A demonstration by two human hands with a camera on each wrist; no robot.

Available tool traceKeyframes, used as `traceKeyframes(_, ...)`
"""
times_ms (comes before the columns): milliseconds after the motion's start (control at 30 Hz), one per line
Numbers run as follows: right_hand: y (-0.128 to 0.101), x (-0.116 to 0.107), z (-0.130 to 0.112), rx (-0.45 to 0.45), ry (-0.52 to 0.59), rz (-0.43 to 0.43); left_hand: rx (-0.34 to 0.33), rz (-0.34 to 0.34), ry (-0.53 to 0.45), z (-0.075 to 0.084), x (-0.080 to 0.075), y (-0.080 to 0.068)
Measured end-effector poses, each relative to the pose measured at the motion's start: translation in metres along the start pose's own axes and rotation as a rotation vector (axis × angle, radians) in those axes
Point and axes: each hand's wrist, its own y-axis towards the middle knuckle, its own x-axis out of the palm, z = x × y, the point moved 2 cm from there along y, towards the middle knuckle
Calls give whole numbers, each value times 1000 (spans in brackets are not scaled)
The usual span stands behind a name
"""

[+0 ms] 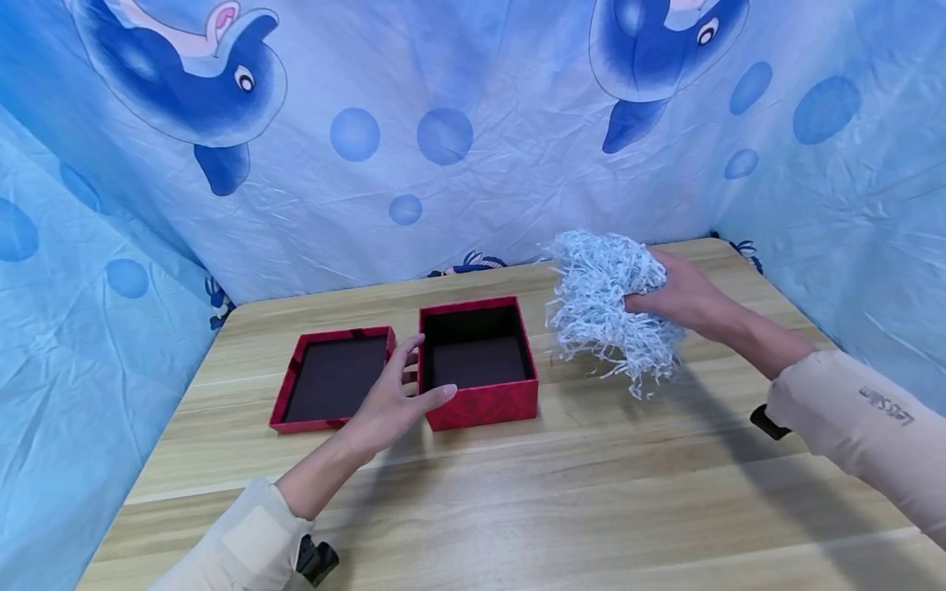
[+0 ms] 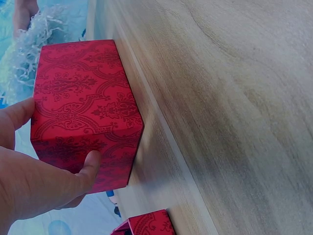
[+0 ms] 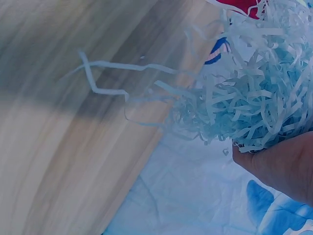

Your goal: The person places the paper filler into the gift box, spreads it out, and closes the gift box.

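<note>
An open red box point(image 1: 484, 402) with a dark lining stands on the wooden table point(image 1: 591, 492). My left hand point(image 1: 429, 369) rests at its front left corner, thumb point(image 2: 91, 164) on the front wall and straight fingers along the left side. The patterned red wall point(image 2: 85, 98) fills the left wrist view. The red lid point(image 1: 287, 394) lies upside down just left of the box. To the right of the box, my right hand point(image 1: 668, 295) grips a wad of pale blue shredded paper point(image 1: 602, 304) held a little above the table; loose strands point(image 3: 254, 98) hang from the palm point(image 3: 283, 166).
A blue sheet printed with dolphins point(image 1: 443, 164) walls in the table at the back and on both sides. Bare wood stretches from the box to the front edge. A small black object point(image 1: 767, 423) shows under my right sleeve.
</note>
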Motion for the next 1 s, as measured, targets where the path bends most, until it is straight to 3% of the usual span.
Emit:
traceKeyframes(433, 12, 4, -26, -23, -18, -18, 0, -9, 4, 1, -1, 0)
traceKeyframes(1000, 22, 21, -51, -71, 60, -41, 15, -11, -7, 1, -2, 0)
